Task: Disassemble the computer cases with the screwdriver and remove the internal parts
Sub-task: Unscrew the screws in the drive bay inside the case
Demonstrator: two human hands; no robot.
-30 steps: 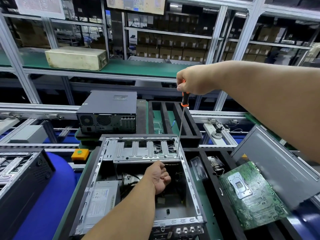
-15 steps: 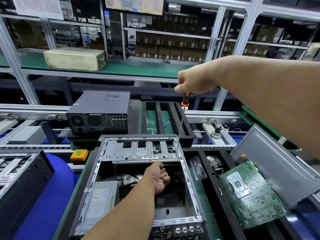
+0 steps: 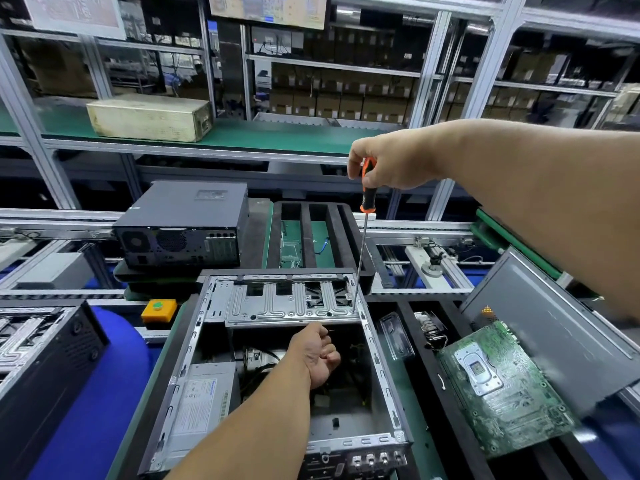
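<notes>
Meanwhile, kept right grip (image 3: 388,166) round orange-and-black long-shafted screwdriver (image 3: 363,237), tip unmoved on silver metal drive cage (image 3: 277,301); left grip (image 3: 317,353) loosely curled, empty. Screw probably still turning.

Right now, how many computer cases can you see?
3: an open case under the hands, a closed black case behind it, and another case at left, cut off. Others may be hidden.

Bare, dull-silver stamped metal on open case (image 3: 377,368); thin bright steel shaft, orange-and-black plastic handle on screwdriver (image 3: 367,199); matt green circuit board (image 3: 502,393); smooth matt-black closed case (image 3: 183,220); clear glossy plastic cover (image 3: 394,336).
</notes>
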